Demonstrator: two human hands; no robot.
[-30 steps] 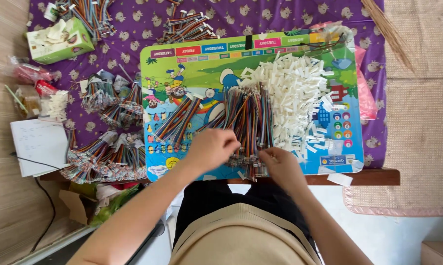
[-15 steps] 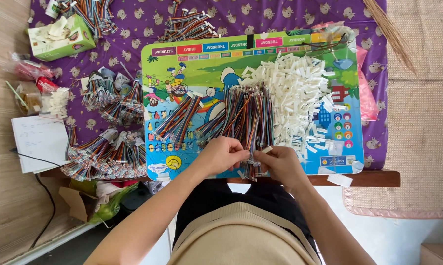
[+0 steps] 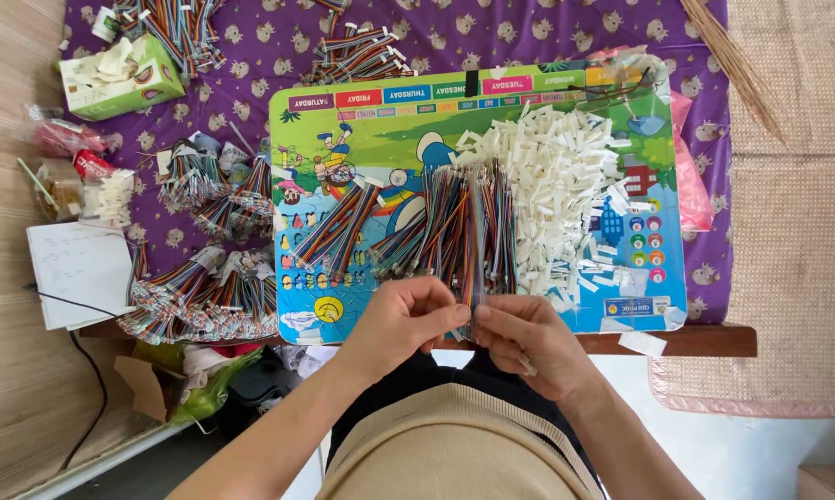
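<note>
Looking straight down at the work now. My left hand [image 3: 401, 319] & right hand [image 3: 527, 338] meet at the near edge of the colourful picture board [image 3: 621, 93], about 6 o'clock of it, fingertips pinched together on the near end of one multicoloured ribbon wire [image 3: 474, 278]. Both hands closed in a fine pinch on that wire end; whether a small white piece sits between the fingers too, can't tell, they cover it.

The wire runs up toward 12 o'clock into the loose pile of ribbon wires [image 3: 454, 227] at board centre. At 3 o'clock of that pile, touching it, the heap of white plastic connector housings [image 3: 566, 176]. At 9 o'clock of it, a smaller separate bunch of wires [image 3: 339, 227], fanned diagonally.

Off the board at 9 o'clock, on the purple patterned cloth [image 3: 529, 32], bundled wire sets [image 3: 205, 292]; more bundles [image 3: 357, 51] at 12 o'clock. Green tissue box [image 3: 121, 79] far at 10 o'clock, white notepad [image 3: 75, 273] at the left edge.

My read: the step in hand is working one wire end at the fingertips, prob. seating it in a housing. Next move calls for a steady pinch, wire end kept square, then a fresh housing from the 3 o'clock heap.
</note>
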